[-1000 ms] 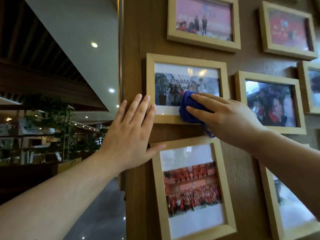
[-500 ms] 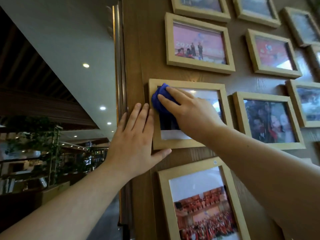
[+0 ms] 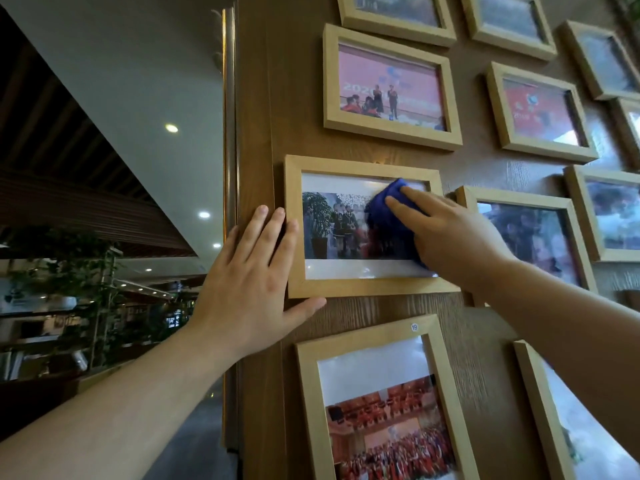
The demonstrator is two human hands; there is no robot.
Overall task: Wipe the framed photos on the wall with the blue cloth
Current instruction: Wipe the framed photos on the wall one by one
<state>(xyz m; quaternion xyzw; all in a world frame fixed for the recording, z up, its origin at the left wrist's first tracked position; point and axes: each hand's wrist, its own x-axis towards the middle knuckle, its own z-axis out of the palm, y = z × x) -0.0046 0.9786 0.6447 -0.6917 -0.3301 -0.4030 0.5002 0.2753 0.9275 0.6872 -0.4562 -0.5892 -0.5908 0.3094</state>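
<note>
A light wooden framed photo hangs on the brown wood wall at centre. My right hand presses the blue cloth flat against the right half of its glass. My left hand lies flat on the wall with fingers spread, the fingertips touching the frame's left edge and the thumb under its lower left corner. The left part of the photo, with a plant and several people, is uncovered.
Several more framed photos hang around it: a pink one above, a red one upper right, one to the right, one below. The wall's metal-trimmed left edge borders an open hall with plants.
My right hand and the cloth slid from the frame's top left corner across to its right half. The view shifted slightly upward. My left hand stayed against the frame's left edge.
</note>
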